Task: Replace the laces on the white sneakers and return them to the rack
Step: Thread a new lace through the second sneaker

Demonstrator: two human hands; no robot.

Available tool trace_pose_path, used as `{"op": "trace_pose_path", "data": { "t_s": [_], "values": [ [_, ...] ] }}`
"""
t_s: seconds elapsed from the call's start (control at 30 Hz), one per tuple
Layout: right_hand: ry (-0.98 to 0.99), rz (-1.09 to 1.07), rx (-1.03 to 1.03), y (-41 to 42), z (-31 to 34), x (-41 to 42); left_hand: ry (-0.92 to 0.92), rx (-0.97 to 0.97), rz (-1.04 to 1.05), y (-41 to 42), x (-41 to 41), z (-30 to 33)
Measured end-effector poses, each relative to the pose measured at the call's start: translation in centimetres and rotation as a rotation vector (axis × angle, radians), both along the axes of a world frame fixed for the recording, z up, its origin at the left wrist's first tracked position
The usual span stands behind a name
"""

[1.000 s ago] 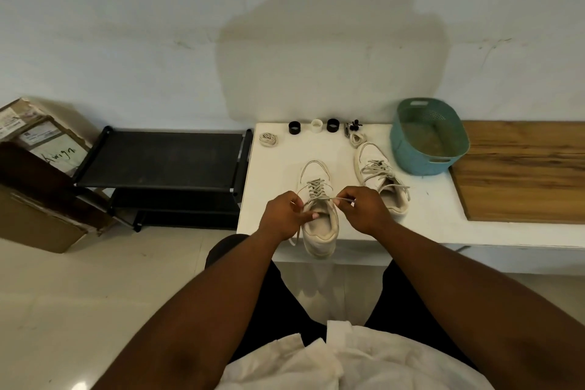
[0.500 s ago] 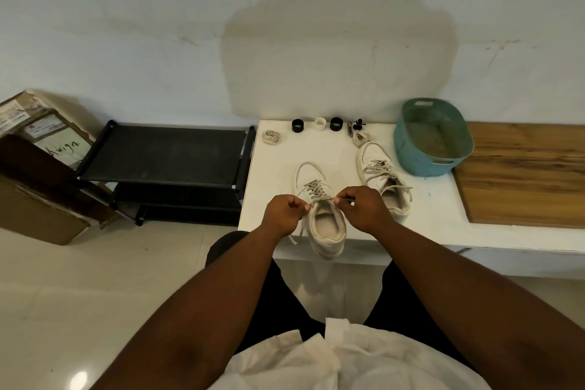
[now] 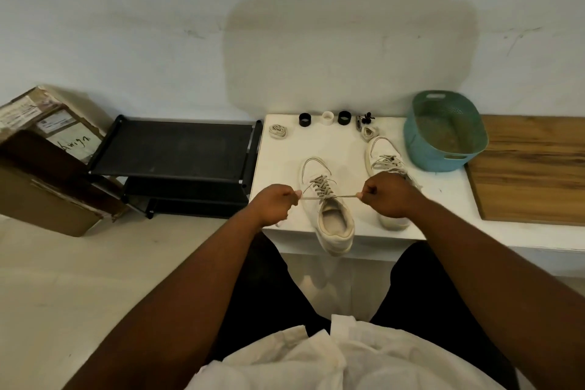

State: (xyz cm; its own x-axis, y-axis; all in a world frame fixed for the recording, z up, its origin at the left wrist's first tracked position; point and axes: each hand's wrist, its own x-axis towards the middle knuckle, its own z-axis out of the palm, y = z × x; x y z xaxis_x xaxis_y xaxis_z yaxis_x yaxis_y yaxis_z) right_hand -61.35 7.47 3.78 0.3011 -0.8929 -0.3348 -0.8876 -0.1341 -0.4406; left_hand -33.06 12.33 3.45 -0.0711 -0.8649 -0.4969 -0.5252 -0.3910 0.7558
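Surface (image 3: 278,165): smooth white top, matt finish. Wooden board (image 3: 531,168): brown, visible grain, low sheen. Basket (image 3: 443,161): teal plastic, perforated walls. Near sneaker (image 3: 332,215): off-white upper, smooth, matt, with a soft-looking lining; its lace (image 3: 323,190): grey woven cloth. Rack (image 3: 177,152): black frame with matt dark shelves. Boxes (image 3: 47,168): brown cardboard with paper labels. Floor (image 3: 79,279): pale, glossy. Wall (image 3: 158,25): matt, scuffed paint.

Pale wall (image 3: 158,25) — white table (image 3: 278,161)
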Motion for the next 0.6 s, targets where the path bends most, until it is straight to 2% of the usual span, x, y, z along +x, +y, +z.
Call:
{"op": "trace_pose_path", "data": {
  "t_s": [0.07, 0.1, 0.17, 0.23, 0.3, 0.4, 0.53, 0.6],
  "values": [
    [-0.172, 0.012, 0.23, -0.2, 2.2, -0.9, 0.371, 0.063, 0.196, 0.3, 0.1, 1.6],
    [-0.334, -0.026, 0.373, -0.2, 3.2, -1.0, 0.494, 0.062, 0.256, 0.3, 0.0, 2.0],
    [-0.685, -0.139, 0.557, -0.5, 4.6, -0.8, 0.617, 0.021, 0.29, -0.2, -0.6, 2.2],
    [-0.952, -0.251, 0.576, -0.8, 4.8, 0.2, 0.694, -0.011, 0.295, -0.7, -1.8, 2.1],
    [-1.115, -0.334, 0.541, -0.9, 4.3, 1.9, 0.804, -0.023, 0.341, -1.2, -3.4, 1.8],
    [-1.186, -0.451, 0.481, -0.5, 3.0, 4.7, 0.848, -0.064, 0.481, -1.7, -5.5, 1.6],
    [-0.972, -0.486, 0.17, -0.6, 1.8, 7.1, 0.732, -0.122, 0.568, -2.3, -6.8, 1.6],
    [-0.92, -0.432, 0.112, -0.9, 1.6, 7.3, 0.726, -0.136, 0.533, -2.4, -6.9, 1.7]
  ]
}}
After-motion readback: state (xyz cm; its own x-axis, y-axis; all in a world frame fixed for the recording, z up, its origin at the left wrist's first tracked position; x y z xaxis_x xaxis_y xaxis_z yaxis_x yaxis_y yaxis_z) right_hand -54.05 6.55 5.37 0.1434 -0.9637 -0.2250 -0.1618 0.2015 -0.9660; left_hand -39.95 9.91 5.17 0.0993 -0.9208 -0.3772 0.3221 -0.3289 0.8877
